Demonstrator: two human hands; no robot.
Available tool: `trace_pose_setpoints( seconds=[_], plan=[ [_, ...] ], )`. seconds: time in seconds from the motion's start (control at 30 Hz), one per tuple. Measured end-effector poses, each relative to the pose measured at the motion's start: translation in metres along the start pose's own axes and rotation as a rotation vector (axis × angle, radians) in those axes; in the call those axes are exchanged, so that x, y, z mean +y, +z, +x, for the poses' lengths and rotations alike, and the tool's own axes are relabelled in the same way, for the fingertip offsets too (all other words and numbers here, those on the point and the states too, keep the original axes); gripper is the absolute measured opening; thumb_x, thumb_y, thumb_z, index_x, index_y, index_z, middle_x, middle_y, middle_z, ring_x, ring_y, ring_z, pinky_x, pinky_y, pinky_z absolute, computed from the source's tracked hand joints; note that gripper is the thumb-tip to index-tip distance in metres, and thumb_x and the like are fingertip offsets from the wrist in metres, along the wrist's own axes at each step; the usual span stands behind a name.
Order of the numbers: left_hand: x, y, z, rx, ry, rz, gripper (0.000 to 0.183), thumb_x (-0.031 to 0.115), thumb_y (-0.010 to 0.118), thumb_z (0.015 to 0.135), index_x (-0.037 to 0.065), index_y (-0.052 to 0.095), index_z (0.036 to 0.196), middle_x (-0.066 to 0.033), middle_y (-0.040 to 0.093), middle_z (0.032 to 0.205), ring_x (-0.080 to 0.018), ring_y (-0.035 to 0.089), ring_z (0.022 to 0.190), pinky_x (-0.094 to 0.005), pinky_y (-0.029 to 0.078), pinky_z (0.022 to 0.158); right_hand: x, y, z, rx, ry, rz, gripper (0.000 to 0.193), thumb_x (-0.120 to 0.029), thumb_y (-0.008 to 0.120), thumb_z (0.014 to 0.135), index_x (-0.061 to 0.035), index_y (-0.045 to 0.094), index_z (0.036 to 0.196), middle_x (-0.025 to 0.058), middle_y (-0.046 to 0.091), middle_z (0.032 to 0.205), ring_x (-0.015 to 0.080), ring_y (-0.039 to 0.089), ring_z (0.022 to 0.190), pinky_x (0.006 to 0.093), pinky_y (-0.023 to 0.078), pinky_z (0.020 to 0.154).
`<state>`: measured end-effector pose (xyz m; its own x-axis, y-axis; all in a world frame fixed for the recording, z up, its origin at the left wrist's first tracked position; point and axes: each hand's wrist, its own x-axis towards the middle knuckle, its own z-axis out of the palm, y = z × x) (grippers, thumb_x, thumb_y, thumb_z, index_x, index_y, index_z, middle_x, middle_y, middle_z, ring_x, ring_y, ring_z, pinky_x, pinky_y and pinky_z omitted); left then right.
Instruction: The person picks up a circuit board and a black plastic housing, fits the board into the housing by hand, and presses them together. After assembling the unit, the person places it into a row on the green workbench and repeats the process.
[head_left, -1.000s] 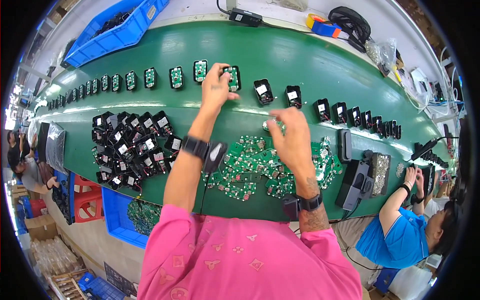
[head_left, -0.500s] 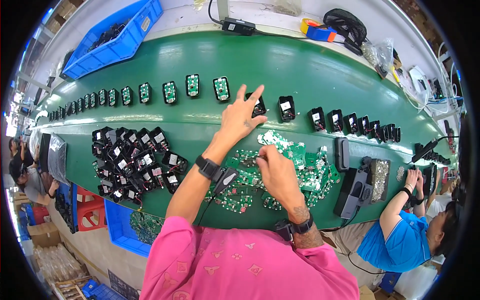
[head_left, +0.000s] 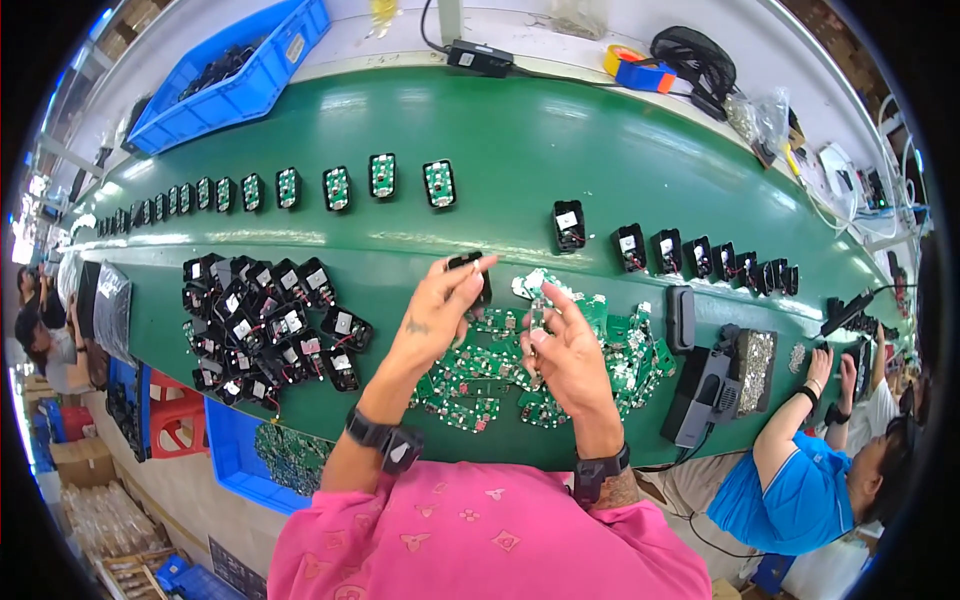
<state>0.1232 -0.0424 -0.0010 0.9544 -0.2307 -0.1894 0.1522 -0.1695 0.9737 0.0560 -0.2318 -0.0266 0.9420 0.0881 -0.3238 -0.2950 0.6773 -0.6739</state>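
Note:
My left hand [head_left: 440, 312] is closed around a small black plastic housing [head_left: 484, 290], mostly hidden by the fingers. Beside it, my right hand [head_left: 568, 352] grips a green circuit board [head_left: 538, 318] on edge between thumb and fingers. Both are raised over a spread pile of loose green circuit boards [head_left: 470, 372]. Beyond them runs a row of black housings: those to the left, such as this housing with a board [head_left: 439, 184], have green boards in them. Those to the right, such as this open housing [head_left: 570, 226], show a white square part and wires.
A heap of black housings [head_left: 285, 320] lies left on the green table [head_left: 480, 130]. Blue crates stand at the back left [head_left: 215, 85] and below the front edge [head_left: 235, 450]. A grey device [head_left: 702, 390] stands right, near a co-worker in blue [head_left: 790, 490].
My left hand has lifted a black housing out of the row and drawn it back toward me. My right hand has picked a circuit board up from the pile.

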Motion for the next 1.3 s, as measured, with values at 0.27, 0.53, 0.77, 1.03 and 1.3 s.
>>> trace_pose_setpoints(
  seconds=[0.27, 0.53, 0.77, 1.03, 1.3],
  plan=[
    [-0.003, -0.005, -0.047, 0.010, 0.314, 0.426, 0.025, 0.018, 0.059, 0.098, 0.006, 0.070, 0.116, -0.0141, 0.053, 0.125, -0.0261, 0.065, 0.093, -0.0366, 0.051, 0.085, -0.007, 0.018, 0.000, -0.128, -0.037, -0.167, 0.034, 0.000, 0.069, 0.090, 0.0056, 0.061, 0.123, 0.0098, 0.065, 0.094, 0.0126, 0.061, 0.057, 0.0221, 0.047, 0.046],
    [-0.002, -0.006, -0.054, -0.016, 0.315, 0.373, 0.024, 0.006, 0.064, 0.089, 0.006, 0.069, 0.113, -0.0129, 0.051, 0.131, -0.0249, 0.066, 0.086, -0.0353, 0.052, 0.076, -0.011, 0.037, -0.005, -0.197, -0.065, -0.404, 0.037, 0.002, 0.070, 0.088, 0.0059, 0.061, 0.124, 0.0060, 0.057, 0.100, 0.0086, 0.060, 0.060, 0.0210, 0.047, 0.047],
    [0.010, 0.002, -0.061, 0.003, 0.173, -0.152, 0.064, 0.001, 0.064, 0.086, 0.005, 0.044, 0.146, -0.0109, 0.050, 0.135, -0.0177, 0.063, 0.101, -0.0308, 0.052, 0.080, -0.005, 0.036, -0.003, -0.149, -0.041, -0.408, 0.039, 0.004, 0.072, 0.085, 0.0000, 0.050, 0.116, 0.0050, 0.051, 0.102, 0.0084, 0.063, 0.067, 0.0191, 0.047, 0.050],
    [-0.006, -0.010, -0.059, -0.132, 0.008, -0.230, 0.057, 0.002, 0.060, 0.093, 0.003, 0.042, 0.148, -0.0079, 0.059, 0.122, -0.0102, 0.055, 0.103, -0.0246, 0.049, 0.082, -0.005, 0.044, -0.002, -0.142, -0.358, -0.902, 0.032, 0.002, 0.073, 0.083, 0.0010, 0.063, 0.113, 0.0071, 0.049, 0.113, 0.0095, 0.060, 0.093, 0.0197, 0.051, 0.065],
    [-0.001, 0.003, -0.063, -0.077, 0.028, -0.269, 0.049, 0.006, 0.059, 0.098, -0.001, 0.045, 0.144, -0.0105, 0.060, 0.123, -0.0105, 0.060, 0.103, -0.0252, 0.052, 0.087, 0.006, 0.044, 0.000, -0.060, -0.566, -0.965, 0.018, -0.007, 0.074, 0.084, -0.0045, 0.076, 0.101, 0.0111, 0.054, 0.126, 0.0227, 0.054, 0.112, 0.0361, 0.047, 0.094]
  ],
)
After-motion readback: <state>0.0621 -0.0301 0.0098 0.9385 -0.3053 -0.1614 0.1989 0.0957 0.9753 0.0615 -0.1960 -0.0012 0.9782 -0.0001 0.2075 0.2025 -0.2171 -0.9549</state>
